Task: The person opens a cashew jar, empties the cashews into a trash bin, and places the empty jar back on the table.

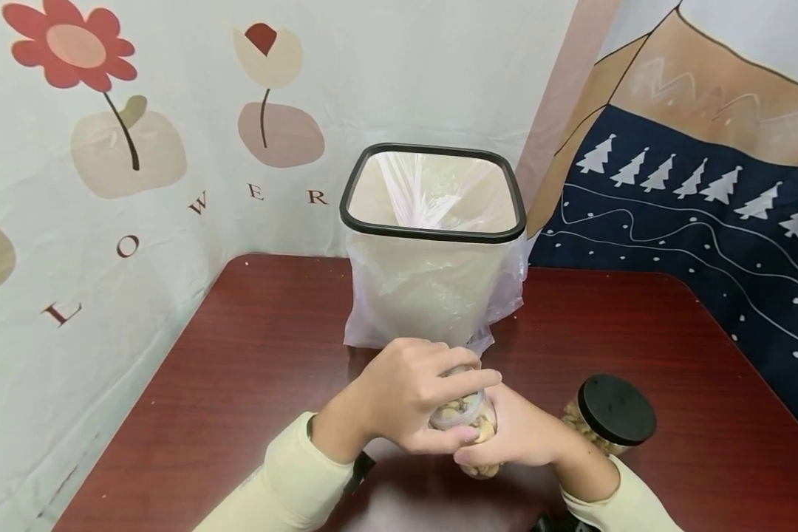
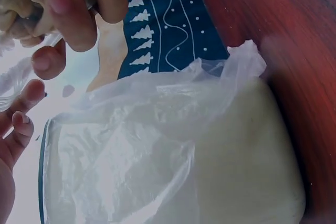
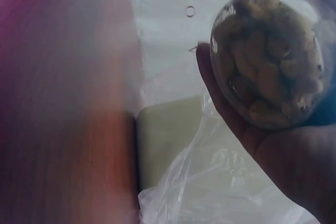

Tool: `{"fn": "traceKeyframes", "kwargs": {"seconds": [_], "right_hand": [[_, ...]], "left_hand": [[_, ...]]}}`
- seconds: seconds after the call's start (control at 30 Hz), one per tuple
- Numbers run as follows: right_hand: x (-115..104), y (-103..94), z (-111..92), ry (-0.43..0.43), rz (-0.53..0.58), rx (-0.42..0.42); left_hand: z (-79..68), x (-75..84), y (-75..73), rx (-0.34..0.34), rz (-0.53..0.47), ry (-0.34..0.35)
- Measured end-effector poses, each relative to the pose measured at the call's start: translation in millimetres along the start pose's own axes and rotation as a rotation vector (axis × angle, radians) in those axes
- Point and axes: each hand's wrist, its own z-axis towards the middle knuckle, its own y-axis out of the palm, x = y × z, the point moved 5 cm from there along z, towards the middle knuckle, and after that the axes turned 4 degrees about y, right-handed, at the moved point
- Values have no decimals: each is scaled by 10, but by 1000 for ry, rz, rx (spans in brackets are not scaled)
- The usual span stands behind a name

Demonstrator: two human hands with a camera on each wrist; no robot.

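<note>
A clear jar of cashew nuts is held above the table's near part. My right hand grips it round the side, and its rounded bottom faces the camera in the right wrist view, where nuts show through. Over the top of the jar, my left hand holds the translucent lid between thumb and fingers. Whether the lid is loose from the jar I cannot tell. In the left wrist view, the jar shows only partly, behind the fingers.
Beyond the hands stands a pale bin with a black rim, lined with a thin plastic bag. A second jar with a black lid is beside my right forearm. Printed cloths hang behind the red-brown table.
</note>
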Motion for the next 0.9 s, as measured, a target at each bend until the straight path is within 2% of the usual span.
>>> {"fn": "traceKeyframes", "kwargs": {"seconds": [0.17, 0.3, 0.37, 0.43, 0.6, 0.67, 0.77, 0.9], "right_hand": [[-26, 3, -10, -38, -26, -56], [-27, -15, 4, -53, -101, -29], [-29, -14, 11, -49, -101, -24], [-31, -6, 19, -52, -77, -29], [-46, 46, 36, -55, 81, -76], [-52, 58, 42, -48, 104, -66], [-56, 49, 48, -40, 46, -5], [-49, 51, 46, -31, 21, 37]], "left_hand": [[27, 34, -21, 18, -8, 26], [29, 45, -22, 3, -2, 27], [31, 47, -19, -2, -3, 26], [32, 48, -18, -2, 1, 26], [30, 38, -9, -3, 14, 15], [24, 32, -5, -1, 13, 14], [9, 17, 0, 6, 4, 6], [-2, 2, 12, 23, -21, -20]]}}
